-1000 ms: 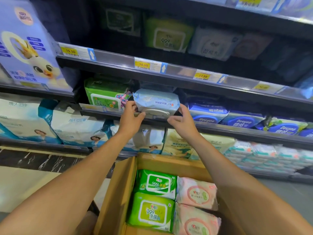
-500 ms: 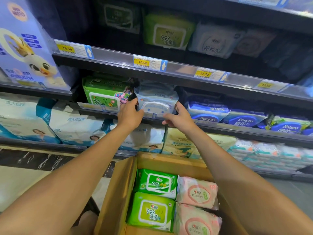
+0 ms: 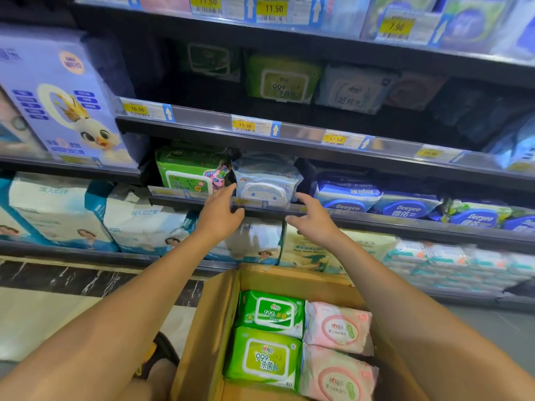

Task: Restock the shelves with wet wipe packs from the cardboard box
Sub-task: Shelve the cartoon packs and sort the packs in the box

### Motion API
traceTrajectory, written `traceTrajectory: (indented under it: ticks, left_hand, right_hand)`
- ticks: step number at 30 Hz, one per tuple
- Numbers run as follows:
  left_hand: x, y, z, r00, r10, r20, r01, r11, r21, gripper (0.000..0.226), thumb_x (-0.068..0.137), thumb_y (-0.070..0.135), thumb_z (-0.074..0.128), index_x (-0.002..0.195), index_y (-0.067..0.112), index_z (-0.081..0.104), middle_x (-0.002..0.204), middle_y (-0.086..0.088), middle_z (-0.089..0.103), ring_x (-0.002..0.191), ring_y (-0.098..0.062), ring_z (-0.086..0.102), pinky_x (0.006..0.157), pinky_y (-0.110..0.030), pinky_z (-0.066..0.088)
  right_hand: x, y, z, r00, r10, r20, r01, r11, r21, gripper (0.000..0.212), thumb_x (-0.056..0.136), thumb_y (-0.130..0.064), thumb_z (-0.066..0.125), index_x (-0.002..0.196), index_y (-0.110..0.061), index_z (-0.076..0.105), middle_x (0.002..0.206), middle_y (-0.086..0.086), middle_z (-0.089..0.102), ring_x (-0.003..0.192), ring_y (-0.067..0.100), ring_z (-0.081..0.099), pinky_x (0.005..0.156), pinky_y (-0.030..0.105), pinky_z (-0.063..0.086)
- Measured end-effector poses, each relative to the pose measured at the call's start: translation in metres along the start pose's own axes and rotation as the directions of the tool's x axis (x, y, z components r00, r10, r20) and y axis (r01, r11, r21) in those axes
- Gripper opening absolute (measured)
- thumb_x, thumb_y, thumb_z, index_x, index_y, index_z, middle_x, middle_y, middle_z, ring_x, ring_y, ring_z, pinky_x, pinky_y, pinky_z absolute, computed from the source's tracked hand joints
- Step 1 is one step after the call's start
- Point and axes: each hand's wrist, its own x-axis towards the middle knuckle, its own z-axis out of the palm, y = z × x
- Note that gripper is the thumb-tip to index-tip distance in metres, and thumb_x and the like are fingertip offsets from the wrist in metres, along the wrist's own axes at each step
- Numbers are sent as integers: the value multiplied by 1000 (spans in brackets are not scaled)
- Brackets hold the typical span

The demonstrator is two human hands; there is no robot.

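Hands loose and empty: left hand [image 3: 219, 217], right hand [image 3: 314, 219] flanking shelved pale-blue wipe pack [image 3: 266, 183].

left grip [image 3: 219, 217], right grip [image 3: 314, 219]: bare | forearms [image 3: 130, 299]: bare | footwear: black strap sandal [image 3: 166, 351], yellow patch

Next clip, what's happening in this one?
A person is stocking a store shelf with wet wipe packs. A pale blue pack sits on that shelf between a green shelf pack and dark blue packs. The left hand and right hand are open on either side of it, and neither grips it. Below them, the cardboard box holds two green 999 packs and two pink packs waiting to go up.
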Motion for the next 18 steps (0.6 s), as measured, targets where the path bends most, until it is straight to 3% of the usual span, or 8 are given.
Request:
traceTrajectory:
  ticks: [3,13,16,18]
  left_hand:
    - [-29,0,-1,994,104,35,-107,987,116,70,99,27,64,161,22,31,166,-4,32,153,-28,25,122,-48,28]
    - [-133,16,39,933,274,232,-333,902,276,68,98,33,61,160,31,31,168,1,27,154,-23,24,122,-52,29]
    - [-160,20,57,909,315,273,-390,873,291,70,97,31,62,160,28,31,167,0,28,153,-23,25,123,-50,29]
    - [-174,21,69,899,321,298,-408,861,303,71,96,29,63,160,28,32,168,0,28,154,-24,25,123,-49,29]
  right_hand:
    - [-27,13,-3,1000,-7,1,7,1000,-30,66,98,-22,67,156,-25,35,155,1,36,90,13,69,74,27,54]
    - [-134,63,-21,997,-73,4,73,988,-137,53,95,-20,71,144,-20,52,146,4,42,102,18,66,95,30,54]
    - [-161,78,-25,999,-46,-6,44,988,-150,54,94,-17,73,144,-20,53,144,2,43,101,17,64,93,25,52]
    - [-179,91,-27,1000,-28,-12,25,985,-172,52,94,-17,72,142,-18,54,141,1,42,98,14,61,86,12,47]
